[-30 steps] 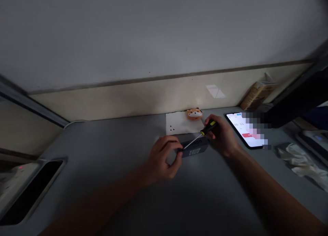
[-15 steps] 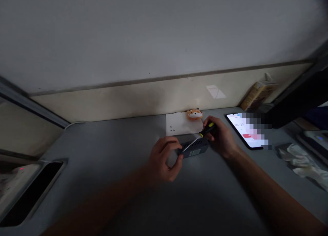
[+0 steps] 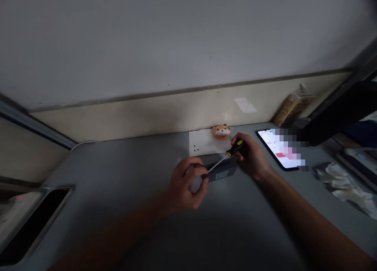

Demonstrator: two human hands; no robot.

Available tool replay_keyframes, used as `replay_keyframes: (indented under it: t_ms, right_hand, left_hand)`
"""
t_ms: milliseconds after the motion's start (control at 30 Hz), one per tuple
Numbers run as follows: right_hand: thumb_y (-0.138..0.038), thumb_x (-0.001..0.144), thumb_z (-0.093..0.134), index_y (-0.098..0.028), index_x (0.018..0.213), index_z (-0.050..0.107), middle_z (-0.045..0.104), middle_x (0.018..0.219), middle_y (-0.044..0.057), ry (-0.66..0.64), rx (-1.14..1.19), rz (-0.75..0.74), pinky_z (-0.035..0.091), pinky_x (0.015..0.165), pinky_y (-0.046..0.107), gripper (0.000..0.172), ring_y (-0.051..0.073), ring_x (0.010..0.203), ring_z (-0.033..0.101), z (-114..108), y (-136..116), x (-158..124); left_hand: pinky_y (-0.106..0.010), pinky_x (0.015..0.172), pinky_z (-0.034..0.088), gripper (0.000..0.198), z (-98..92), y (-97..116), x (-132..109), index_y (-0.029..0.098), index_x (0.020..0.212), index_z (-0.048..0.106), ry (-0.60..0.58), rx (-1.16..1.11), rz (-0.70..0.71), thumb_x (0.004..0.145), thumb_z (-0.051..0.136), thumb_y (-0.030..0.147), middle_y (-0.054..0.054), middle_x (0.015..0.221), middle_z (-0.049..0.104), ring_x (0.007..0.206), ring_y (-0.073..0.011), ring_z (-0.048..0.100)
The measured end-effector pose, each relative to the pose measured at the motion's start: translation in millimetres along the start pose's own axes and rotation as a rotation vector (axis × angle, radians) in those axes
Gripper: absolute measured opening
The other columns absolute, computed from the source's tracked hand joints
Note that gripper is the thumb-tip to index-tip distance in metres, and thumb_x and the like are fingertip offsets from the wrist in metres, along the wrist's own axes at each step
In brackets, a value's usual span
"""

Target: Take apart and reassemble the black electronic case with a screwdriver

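My right hand [image 3: 250,155] is closed round the black and yellow handle of a screwdriver [image 3: 236,147]. Its thin metal shaft slants down to the left, and the tip meets the left end of a dark grey box [image 3: 225,173] with vent slots on top and a pale label on its side. The thumb and fingers of my left hand [image 3: 190,182] grip that same left end, close round the tip. What the tip touches is too small to make out. Behind the box lies a white sheet of paper [image 3: 204,141] with several tiny dark pieces on it, probably screws.
An orange animal-faced case [image 3: 221,131] stands on the paper's back edge. A lit phone [image 3: 272,143] showing a timer, crumpled tissue [image 3: 338,180] and a yellowish carton [image 3: 291,109] are to the right. Another dark-screened phone [image 3: 38,220] lies at the left. A wall closes off the back.
The whole view has shifted slightly, so everything sits a little further left. Both hands keep their hold on the box and the screwdriver, with the tip still at the box's left end.
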State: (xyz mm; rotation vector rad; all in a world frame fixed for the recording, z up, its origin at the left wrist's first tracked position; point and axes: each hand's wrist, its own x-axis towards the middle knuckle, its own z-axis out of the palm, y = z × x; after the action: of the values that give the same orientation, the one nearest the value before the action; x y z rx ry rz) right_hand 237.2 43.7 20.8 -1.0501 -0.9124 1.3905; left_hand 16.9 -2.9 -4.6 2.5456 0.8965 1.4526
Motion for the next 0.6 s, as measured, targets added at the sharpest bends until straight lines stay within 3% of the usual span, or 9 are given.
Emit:
replay_keyframes:
  t_ms: [233,367,500,600]
  right_hand:
    - [-0.051,0.076,0.068,-0.023,0.062,0.057,0.041,0.048,-0.005,-0.001,0.0,-0.006,0.022,0.04,0.027,0.034,0.008,0.04,0.029,-2.1,-1.1,0.4]
    - [-0.053,0.078,0.068,-0.023,0.064,0.058,0.045,0.051,-0.004,0.059,0.034,-0.036,0.025,0.04,0.028,0.034,0.009,0.04,0.032,-5.6,-1.7,3.0]
    - [-0.062,0.081,0.065,-0.023,0.071,0.063,0.05,0.05,-0.002,0.197,-0.094,-0.069,0.028,0.044,0.027,0.041,0.012,0.046,0.041,-7.3,3.1,6.9]
    - [-0.068,0.078,0.067,-0.022,0.076,0.067,0.056,0.052,-0.002,0.165,-0.211,-0.105,0.025,0.043,0.027,0.046,0.012,0.046,0.04,-5.9,8.7,7.7]
  left_hand:
    - [-0.032,0.075,0.055,0.021,0.6,-2.3,-0.8,0.023,0.101,0.058,-0.01,0.042,0.014,0.083,0.06,0.011,-0.007,0.102,0.064,0.085,-0.0188,0.065]
    - [-0.032,0.072,0.053,0.023,2.1,-2.7,0.1,0.024,0.1,0.056,0.0,0.125,0.094,0.082,0.058,0.01,-0.007,0.098,0.063,0.084,-0.0189,0.065]
    - [-0.031,0.072,0.053,0.022,4.2,-3.5,-0.3,0.025,0.099,0.054,-0.014,0.187,0.119,0.084,0.056,0.009,-0.007,0.1,0.064,0.085,-0.0188,0.067]
    - [-0.033,0.076,0.054,0.023,5.1,-3.6,-0.6,0.024,0.102,0.053,-0.041,0.174,0.115,0.085,0.056,0.009,-0.008,0.104,0.067,0.09,-0.02,0.069]
